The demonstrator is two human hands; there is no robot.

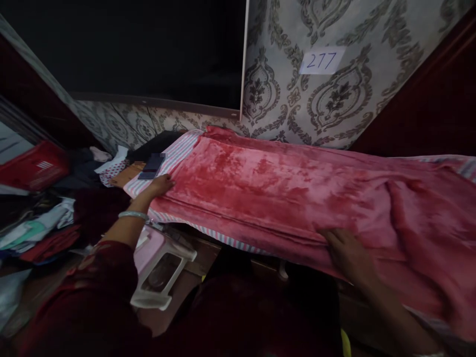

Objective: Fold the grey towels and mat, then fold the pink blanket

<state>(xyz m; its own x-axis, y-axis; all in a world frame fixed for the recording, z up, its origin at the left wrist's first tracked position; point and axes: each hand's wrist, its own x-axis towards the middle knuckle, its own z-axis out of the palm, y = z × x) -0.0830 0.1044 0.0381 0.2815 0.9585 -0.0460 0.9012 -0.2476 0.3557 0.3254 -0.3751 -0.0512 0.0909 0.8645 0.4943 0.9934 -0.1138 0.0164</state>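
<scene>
A long pink-red plush blanket (pixel 253 173) lies folded in front of me, with striped white, blue and pink lining showing at its left end and along the lower front edge. My left hand (pixel 162 185) is at the left end of the blanket, its short, curled fingers closed on the fabric. Towards the right, my right hand (pixel 344 248) rests on the front fold with its fingers stretched over the plush; its thumb is hard to see. Bulging, uneven folds run across the blanket's right part. A dark phone (pixel 151 167) lies just beyond my left hand.
Behind the blanket, a large dark television (pixel 148 54) hangs on the patterned wall, near a paper marked 277 (pixel 322 60). A pink and white plastic stool (pixel 163 267) stands below at left. Piled clothes (pixel 44 228) and a red bag (pixel 35 166) lie further left.
</scene>
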